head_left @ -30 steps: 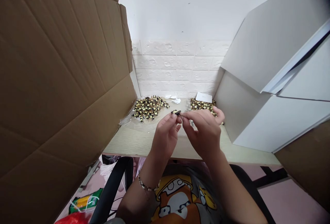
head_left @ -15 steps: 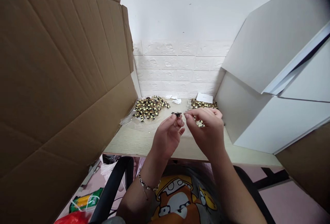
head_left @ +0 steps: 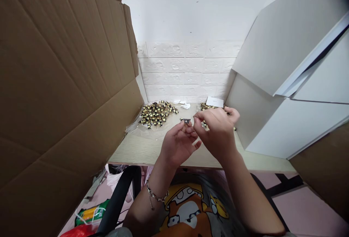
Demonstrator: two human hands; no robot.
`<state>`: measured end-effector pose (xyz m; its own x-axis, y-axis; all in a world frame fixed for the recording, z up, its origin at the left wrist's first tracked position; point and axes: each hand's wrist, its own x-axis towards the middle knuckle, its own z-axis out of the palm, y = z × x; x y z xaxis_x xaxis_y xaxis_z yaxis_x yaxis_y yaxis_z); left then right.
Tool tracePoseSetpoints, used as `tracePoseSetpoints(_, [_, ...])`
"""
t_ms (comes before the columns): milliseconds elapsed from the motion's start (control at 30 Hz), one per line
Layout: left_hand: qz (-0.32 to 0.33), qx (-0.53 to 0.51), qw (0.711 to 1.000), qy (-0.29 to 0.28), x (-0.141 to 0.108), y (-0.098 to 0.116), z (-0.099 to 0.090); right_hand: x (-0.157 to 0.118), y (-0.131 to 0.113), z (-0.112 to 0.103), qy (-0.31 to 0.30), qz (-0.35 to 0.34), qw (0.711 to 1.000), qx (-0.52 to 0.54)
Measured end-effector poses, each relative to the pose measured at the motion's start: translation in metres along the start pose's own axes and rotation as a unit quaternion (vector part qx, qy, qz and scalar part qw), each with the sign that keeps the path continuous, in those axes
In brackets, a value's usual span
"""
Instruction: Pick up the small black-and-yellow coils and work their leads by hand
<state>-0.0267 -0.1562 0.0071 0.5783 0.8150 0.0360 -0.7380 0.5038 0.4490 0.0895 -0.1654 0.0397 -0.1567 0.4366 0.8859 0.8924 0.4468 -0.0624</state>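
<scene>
My left hand point(head_left: 178, 144) pinches a small dark component point(head_left: 185, 120) with short pins along its top, held over the table. Thin copper-coloured strands seem to hang from it by the fingers. Close by on the right, my right hand point(head_left: 216, 131) has thumb and forefinger pressed together, its tips just beside the component. Whatever sits in that pinch is too small to make out. Behind the left hand lies a pile of small black-and-yellow wound coils point(head_left: 156, 113). A second pile of similar pieces point(head_left: 205, 106) is partly covered by my right hand.
A tall cardboard sheet point(head_left: 68, 66) walls off the left, and white boxes point(head_left: 264, 95) rise on the right. White paper scraps point(head_left: 185, 106) and a white card point(head_left: 215, 101) lie at the back of the pale table point(head_left: 136, 149), near the brick-pattern wall point(head_left: 169, 64).
The dark component has tilted a little in my left fingers. My right hand has turned slightly, its fingers curling over more, and stays close to the component. The whole view has shifted slightly.
</scene>
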Motion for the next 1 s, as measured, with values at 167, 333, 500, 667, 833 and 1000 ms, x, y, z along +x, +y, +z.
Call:
tracePoseSetpoints(167, [-0.003, -0.003, 1.000, -0.019, 0.003, 0.000, -0.002, 0.003, 0.002, 0.003, 0.005, -0.012, 1.000, 0.002])
tracePoseSetpoints(333, [-0.008, -0.014, 0.999, -0.028, 0.005, 0.001, -0.006, 0.005, 0.009, 0.010, -0.015, 0.005, 0.999, 0.045])
tracePoseSetpoints(500, [-0.040, -0.042, 0.997, -0.056, 0.003, 0.002, -0.009, 0.001, 0.016, 0.013, -0.055, 0.012, 0.993, 0.105])
tracePoseSetpoints(667, [-0.054, -0.007, 0.997, -0.057, 0.004, 0.003, -0.012, 0.000, 0.020, 0.010, -0.091, 0.001, 0.985, 0.145])
tracePoseSetpoints(833, [0.001, 0.155, 0.987, -0.041, 0.011, 0.013, -0.016, 0.008, 0.026, 0.003, -0.156, -0.043, 0.976, 0.144])
tracePoseSetpoints(1000, [0.166, 0.492, 0.855, -0.005, 0.020, 0.023, -0.014, 0.018, 0.033, -0.003, -0.204, -0.111, 0.972, 0.033])
